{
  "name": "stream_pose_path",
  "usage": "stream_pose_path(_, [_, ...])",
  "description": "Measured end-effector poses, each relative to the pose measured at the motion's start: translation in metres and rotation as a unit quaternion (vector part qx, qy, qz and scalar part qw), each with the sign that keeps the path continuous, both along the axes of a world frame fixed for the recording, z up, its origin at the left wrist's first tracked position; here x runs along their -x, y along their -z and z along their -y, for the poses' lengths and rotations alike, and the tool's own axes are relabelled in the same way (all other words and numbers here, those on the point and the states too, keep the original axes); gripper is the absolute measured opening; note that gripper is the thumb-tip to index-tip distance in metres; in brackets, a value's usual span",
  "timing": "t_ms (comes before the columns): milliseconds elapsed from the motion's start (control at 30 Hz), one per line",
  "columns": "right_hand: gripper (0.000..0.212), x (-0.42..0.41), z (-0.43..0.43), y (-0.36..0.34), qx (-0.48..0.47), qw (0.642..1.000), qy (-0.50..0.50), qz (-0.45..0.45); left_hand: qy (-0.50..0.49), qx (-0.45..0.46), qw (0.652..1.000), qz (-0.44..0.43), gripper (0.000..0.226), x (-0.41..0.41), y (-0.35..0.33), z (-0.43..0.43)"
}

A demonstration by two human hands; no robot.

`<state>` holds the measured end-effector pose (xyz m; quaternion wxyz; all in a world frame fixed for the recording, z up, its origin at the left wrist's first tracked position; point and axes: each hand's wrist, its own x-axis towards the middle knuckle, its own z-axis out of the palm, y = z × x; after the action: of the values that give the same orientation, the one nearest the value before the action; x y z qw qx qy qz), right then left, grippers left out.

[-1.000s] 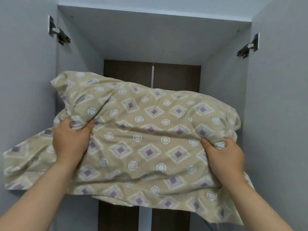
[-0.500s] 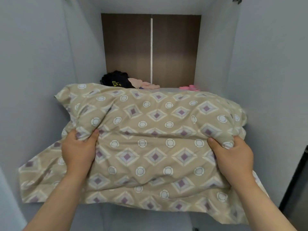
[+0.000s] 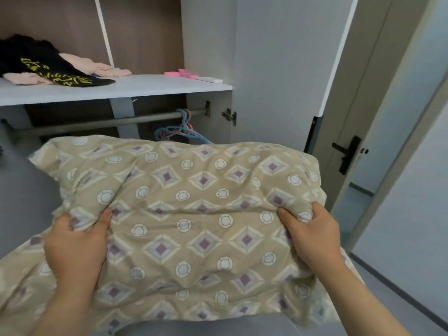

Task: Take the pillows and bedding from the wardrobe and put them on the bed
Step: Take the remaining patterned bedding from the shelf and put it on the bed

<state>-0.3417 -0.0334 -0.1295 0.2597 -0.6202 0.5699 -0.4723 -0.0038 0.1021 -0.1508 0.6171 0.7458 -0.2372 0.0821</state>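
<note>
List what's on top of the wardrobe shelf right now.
On the shelf: a black garment with yellow print, pale pink cloth, a bright pink item and a thin white object. Its left end runs out of frame, so anything there is unseen.

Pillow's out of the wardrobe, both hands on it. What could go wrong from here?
1. Each hand, left and right, pinches only a bunched fold of the pillow cover, so either grip may slip.
2. Loose cover fabric hangs past the left hand and could snag on the way to the bed.
3. The open wardrobe door stands close on the right; a turn might clip it.
</note>
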Motion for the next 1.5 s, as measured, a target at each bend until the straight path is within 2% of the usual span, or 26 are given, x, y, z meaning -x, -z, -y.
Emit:
stream_pose_path(267, [0.044, 0.121, -0.090, 0.004, -0.009, 0.988, 0.151, -0.027, 0.166, -0.035, 0.984, -0.058, 0.058, 0.089, 0.038, 0.021])
stream_pose_path(467, [0.040, 0.241, -0.186, 0.008, -0.009, 0.955, 0.297, -0.010, 0.312, -0.049, 0.948, -0.023, 0.065, 0.209, 0.028, 0.038])
stream_pose_path(567, [0.035, 0.291, -0.240, 0.011, -0.003, 0.939, 0.345, -0.004, 0.357, -0.043, 0.933, 0.001, 0.058, 0.272, 0.023, 0.030])
stream_pose_path(700, [0.032, 0.362, -0.330, 0.025, -0.015, 0.904, 0.427, 0.005, 0.454, -0.043, 0.889, 0.031, 0.049, 0.370, 0.023, 0.002])
stream_pose_path(867, [0.034, 0.435, -0.448, 0.044, -0.030, 0.851, 0.524, 0.013, 0.542, -0.049, 0.836, 0.075, 0.061, 0.492, 0.037, -0.041])
stream_pose_path(1033, [0.041, 0.477, -0.561, 0.062, -0.039, 0.775, 0.630, 0.029, 0.646, -0.064, 0.754, 0.103, 0.071, 0.611, 0.050, -0.082])
stream_pose_path(1133, [0.046, 0.482, -0.635, 0.074, -0.054, 0.713, 0.698, 0.045, 0.715, -0.077, 0.684, 0.121, 0.073, 0.688, 0.061, -0.117])
stream_pose_path(1233, [0.047, 0.475, -0.708, 0.089, -0.068, 0.627, 0.773, 0.072, 0.788, -0.095, 0.591, 0.144, 0.074, 0.767, 0.076, -0.169])
stream_pose_path(1333, [0.042, 0.453, -0.763, 0.106, -0.090, 0.547, 0.827, 0.093, 0.837, -0.108, 0.514, 0.153, 0.076, 0.822, 0.100, -0.224])
stream_pose_path(1500, [0.043, 0.410, -0.831, 0.138, -0.131, 0.409, 0.895, 0.122, 0.901, -0.139, 0.385, 0.146, 0.051, 0.874, 0.127, -0.338])
